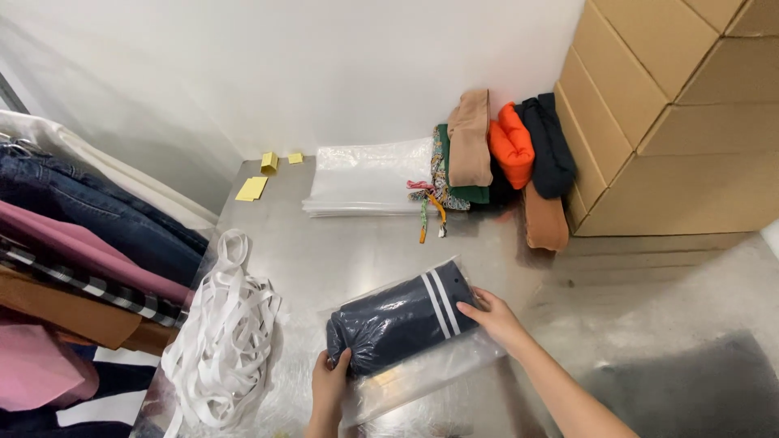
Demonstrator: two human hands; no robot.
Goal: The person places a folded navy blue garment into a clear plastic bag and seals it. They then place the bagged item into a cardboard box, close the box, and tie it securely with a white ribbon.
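Lower centre of the frame: a folded navy garment (399, 319) with 2 white stripes, sealed inside a clear plastic bag (422, 369), lying tilted on a grey metal table (324, 251). Left hand (329, 388) at the bottom edge, fingers curled over the near left corner of the bagged garment, thumb on top, gripping it. Right hand (497, 318) right of centre, fingers bent and pressed against the striped end of the bundle through the plastic, pinching the bag's edge. Just left of the hands, touching the bag's corner, a loose heap of white straps (225, 345). Along the left edge, a row of hanging clothes (89, 259): dark denim, pink, a black-and-white check, brown. Upper centre, against the white wall, a flat stack of clear plastic bags (365, 180). Right beside that stack, a pile of folded garments: tan (471, 138), orange (511, 144), dark navy (550, 146), green with a patterned piece (442, 182), and a rust-brown one (545, 219) lower down. Upper right, stacked cardboard boxes (673, 105), touching the garment pile. Upper left of centre, 3 small yellow paper slips (253, 188) on the table, well apart from the hands. Lower right, a dark grey patch (690, 389), too blurred to identify.
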